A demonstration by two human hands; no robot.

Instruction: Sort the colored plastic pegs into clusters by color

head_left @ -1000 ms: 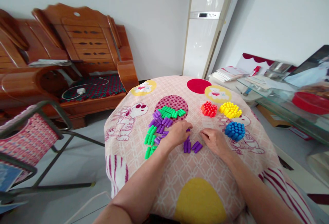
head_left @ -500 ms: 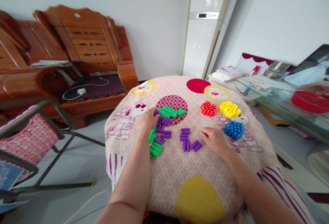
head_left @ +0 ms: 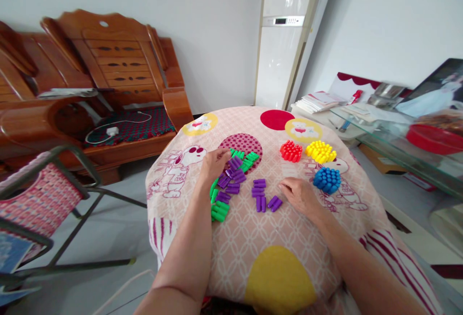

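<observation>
My left hand is closed at the upper left edge of a mixed pile, with its fingertips beside the green pieces and the purple pieces. These are small plastic cylinders, some lying across others. What the left fingertips hold, if anything, is hidden. My right hand rests on the cloth with its fingers curled in and nothing visible in them. Just left of it lie several purple cylinders, mostly in pairs, and one slanted pair.
Upright clusters of red pieces, yellow pieces and blue pieces stand on the right of the round table's patterned cloth. A glass shelf is beyond the right edge. A folding chair stands at left.
My left hand has shifted slightly right and up. Purple pieces by its fingers have moved right, partly over the green row, which is now disordered. My right hand has hardly moved.
</observation>
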